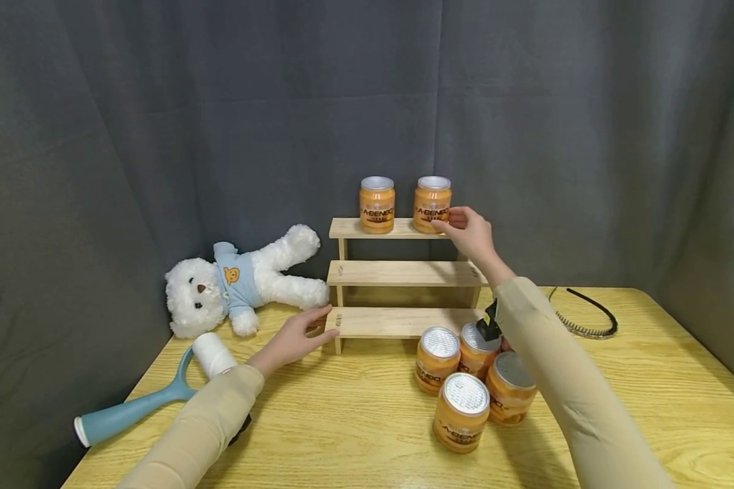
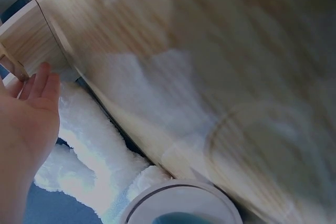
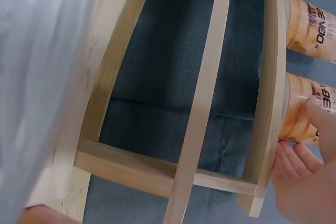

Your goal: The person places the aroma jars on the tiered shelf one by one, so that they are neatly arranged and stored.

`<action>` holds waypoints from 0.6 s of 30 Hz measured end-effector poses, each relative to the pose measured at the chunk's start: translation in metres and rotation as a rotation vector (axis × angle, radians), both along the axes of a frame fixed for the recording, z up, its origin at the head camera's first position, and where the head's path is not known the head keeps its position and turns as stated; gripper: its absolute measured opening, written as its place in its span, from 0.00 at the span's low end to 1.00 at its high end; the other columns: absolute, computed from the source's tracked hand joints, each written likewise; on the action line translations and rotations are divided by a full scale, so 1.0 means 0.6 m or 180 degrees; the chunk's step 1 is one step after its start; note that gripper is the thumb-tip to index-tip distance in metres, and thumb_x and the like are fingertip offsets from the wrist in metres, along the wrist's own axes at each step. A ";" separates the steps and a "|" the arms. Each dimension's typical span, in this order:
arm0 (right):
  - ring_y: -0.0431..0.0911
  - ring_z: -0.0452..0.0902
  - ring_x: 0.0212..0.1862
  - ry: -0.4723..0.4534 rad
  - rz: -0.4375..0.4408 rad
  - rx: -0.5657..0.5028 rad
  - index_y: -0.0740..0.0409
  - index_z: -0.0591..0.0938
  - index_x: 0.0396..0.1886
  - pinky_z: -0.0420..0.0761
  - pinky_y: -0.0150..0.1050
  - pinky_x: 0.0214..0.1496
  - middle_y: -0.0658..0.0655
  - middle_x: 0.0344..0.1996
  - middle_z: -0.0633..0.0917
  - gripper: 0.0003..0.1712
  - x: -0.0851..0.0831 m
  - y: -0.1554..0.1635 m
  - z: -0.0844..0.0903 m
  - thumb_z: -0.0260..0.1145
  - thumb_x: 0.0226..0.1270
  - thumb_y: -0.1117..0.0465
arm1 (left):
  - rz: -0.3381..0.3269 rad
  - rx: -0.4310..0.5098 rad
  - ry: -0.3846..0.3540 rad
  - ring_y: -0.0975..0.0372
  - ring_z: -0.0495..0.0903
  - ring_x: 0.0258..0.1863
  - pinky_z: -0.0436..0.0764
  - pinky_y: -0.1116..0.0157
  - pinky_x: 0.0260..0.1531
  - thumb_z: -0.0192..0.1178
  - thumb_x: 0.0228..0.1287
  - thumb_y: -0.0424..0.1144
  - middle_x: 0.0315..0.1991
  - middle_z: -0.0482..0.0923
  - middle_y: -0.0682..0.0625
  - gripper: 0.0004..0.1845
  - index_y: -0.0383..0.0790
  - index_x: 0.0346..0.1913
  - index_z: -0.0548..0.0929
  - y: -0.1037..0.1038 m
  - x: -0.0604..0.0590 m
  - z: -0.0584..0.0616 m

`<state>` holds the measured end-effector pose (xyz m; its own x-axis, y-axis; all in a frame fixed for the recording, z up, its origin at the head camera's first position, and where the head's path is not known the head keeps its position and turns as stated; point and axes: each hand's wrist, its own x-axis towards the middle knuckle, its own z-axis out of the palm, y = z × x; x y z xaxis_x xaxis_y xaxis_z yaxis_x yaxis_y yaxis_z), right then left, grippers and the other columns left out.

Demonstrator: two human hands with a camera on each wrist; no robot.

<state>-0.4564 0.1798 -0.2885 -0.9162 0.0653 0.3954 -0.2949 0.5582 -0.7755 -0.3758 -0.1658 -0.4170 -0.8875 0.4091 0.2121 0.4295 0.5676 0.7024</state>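
Jars of orange contents with silvery foil-look lids and orange labels are the things in hand here, six in all: two stand upright on the top step of a three-step wooden riser set at the back edge of the yellow wooden table, and four are clustered on the table just in front of the riser's right end. The right-hand jar on the top step is held by the right hand, whose fingers and thumb curl round its lower side; the right wrist view shows a fingertip laid on the label and the jar sitting at the step's edge. The other top-step jar stands just beside it, apart from the hand. Labels carry dark lettering that reads roughly "A-BENBO"; the smaller print is too fine to read. Of the four table jars, the nearest one is tilted toward the table's front edge. The left hand lies with fingers straight and relaxed against the left end of the riser's bottom step, holding nothing. One white teddy bear in a light blue top lies near the table's back left corner, one lint roller with a blue handle lies by the left edge, and one dark headband lies toward the back right.
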 end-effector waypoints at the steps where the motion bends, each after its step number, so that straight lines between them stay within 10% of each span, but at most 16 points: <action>1: 0.56 0.74 0.58 -0.0020 0.0012 0.0018 0.66 0.71 0.61 0.78 0.48 0.59 0.66 0.56 0.77 0.34 0.001 0.001 0.001 0.66 0.62 0.48 | -0.0005 0.0004 -0.0004 0.49 0.69 0.63 0.72 0.55 0.63 0.59 0.64 0.51 0.69 0.60 0.41 0.36 0.37 0.70 0.62 0.000 0.001 0.001; 18: 0.57 0.68 0.64 -0.0356 0.0433 0.0387 0.63 0.67 0.66 0.72 0.52 0.64 0.65 0.63 0.72 0.38 0.062 0.049 0.019 0.60 0.66 0.43 | 0.0019 -0.0013 -0.0044 0.48 0.68 0.64 0.71 0.54 0.63 0.58 0.64 0.53 0.70 0.60 0.42 0.37 0.40 0.71 0.61 0.003 0.002 -0.002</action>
<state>-0.4192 0.2092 -0.2772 -0.9519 -0.1041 0.2882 -0.2900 0.6105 -0.7370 -0.3748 -0.1639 -0.4181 -0.8927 0.4047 0.1981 0.4164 0.5731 0.7058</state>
